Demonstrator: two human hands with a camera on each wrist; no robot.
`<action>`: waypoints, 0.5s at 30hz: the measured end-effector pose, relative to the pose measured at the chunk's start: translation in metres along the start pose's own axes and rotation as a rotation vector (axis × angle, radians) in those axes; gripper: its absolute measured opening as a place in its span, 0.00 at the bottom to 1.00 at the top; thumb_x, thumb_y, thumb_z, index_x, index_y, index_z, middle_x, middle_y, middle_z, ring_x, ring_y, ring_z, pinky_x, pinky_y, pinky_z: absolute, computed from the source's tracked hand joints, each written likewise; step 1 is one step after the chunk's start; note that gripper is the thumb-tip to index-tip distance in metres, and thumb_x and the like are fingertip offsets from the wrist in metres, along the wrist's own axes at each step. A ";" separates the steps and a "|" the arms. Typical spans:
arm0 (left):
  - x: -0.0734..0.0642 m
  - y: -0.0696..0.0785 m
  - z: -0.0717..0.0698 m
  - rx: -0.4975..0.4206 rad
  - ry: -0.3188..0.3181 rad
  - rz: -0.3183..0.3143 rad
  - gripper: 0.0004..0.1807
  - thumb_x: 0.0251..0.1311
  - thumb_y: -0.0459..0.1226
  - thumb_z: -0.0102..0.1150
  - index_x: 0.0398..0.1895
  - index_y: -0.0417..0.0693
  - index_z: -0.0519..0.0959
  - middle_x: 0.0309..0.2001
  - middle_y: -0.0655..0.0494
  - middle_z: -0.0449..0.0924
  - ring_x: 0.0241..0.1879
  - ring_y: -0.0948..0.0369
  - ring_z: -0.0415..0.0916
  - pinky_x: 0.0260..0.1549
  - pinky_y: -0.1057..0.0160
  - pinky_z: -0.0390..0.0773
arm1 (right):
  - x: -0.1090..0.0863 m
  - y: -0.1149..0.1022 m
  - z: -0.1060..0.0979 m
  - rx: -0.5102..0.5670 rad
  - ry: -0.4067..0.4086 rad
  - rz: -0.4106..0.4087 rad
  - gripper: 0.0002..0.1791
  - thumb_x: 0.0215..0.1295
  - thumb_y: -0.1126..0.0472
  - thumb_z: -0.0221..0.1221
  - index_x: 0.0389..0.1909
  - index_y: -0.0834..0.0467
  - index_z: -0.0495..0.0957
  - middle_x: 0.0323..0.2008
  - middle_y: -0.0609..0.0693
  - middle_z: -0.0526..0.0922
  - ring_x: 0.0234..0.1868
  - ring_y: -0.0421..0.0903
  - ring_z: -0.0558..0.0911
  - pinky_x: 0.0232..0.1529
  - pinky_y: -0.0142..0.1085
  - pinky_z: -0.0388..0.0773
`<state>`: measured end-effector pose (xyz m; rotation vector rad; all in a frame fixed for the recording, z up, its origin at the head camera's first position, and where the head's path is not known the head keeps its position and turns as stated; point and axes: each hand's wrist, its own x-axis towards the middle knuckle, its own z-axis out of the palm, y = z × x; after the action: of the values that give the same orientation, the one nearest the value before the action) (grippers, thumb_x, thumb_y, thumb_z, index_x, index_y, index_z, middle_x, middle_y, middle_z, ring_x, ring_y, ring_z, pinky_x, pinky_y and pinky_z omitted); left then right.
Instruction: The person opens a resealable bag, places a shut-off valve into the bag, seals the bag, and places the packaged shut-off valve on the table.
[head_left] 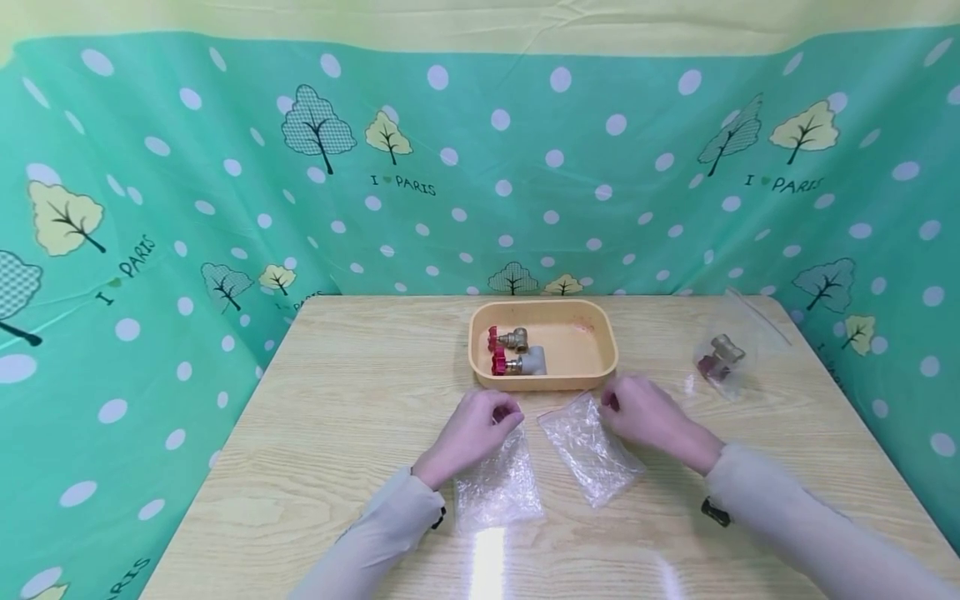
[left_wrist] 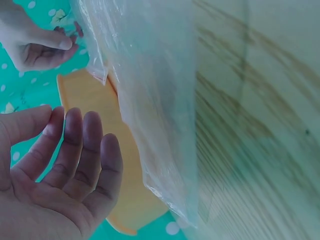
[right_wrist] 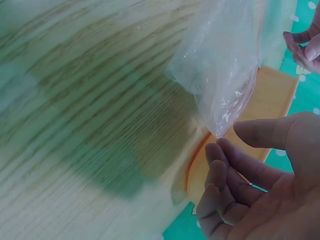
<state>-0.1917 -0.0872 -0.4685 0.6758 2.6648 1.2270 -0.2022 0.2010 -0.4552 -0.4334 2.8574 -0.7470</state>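
Two clear plastic zip bags lie flat on the table, a left bag (head_left: 506, 492) and a right bag (head_left: 588, 458). My left hand (head_left: 472, 429) hovers over the top of the left bag, fingers loosely bent and thumb tip near the index finger, with nothing between them. At the upper edge of the right bag is my right hand (head_left: 645, 412), blurred in the head view. In the right wrist view its thumb and index finger stand apart, and a corner of the zip bag (right_wrist: 225, 80) comes right up to the index fingertip.
Behind the hands stands a yellow-orange tray (head_left: 603, 333) with a brass valve (head_left: 516, 339) and a grey-bodied valve (head_left: 532, 362), both red-handled. Another valve (head_left: 726, 350) lies inside a clear bag (head_left: 753, 329) at the right. A green patterned cloth (head_left: 480, 167) encloses the wooden table (head_left: 300, 467).
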 end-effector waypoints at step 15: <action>0.001 0.001 0.001 -0.009 -0.029 -0.002 0.03 0.70 0.33 0.66 0.40 0.42 0.87 0.31 0.63 0.82 0.32 0.65 0.78 0.35 0.67 0.81 | 0.002 -0.001 0.006 0.010 -0.018 0.083 0.03 0.66 0.66 0.65 0.31 0.58 0.82 0.22 0.47 0.78 0.22 0.44 0.76 0.22 0.37 0.77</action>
<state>-0.1921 -0.0855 -0.4689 0.6846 2.6341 1.2185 -0.2028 0.1963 -0.4602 -0.3157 2.8341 -0.7385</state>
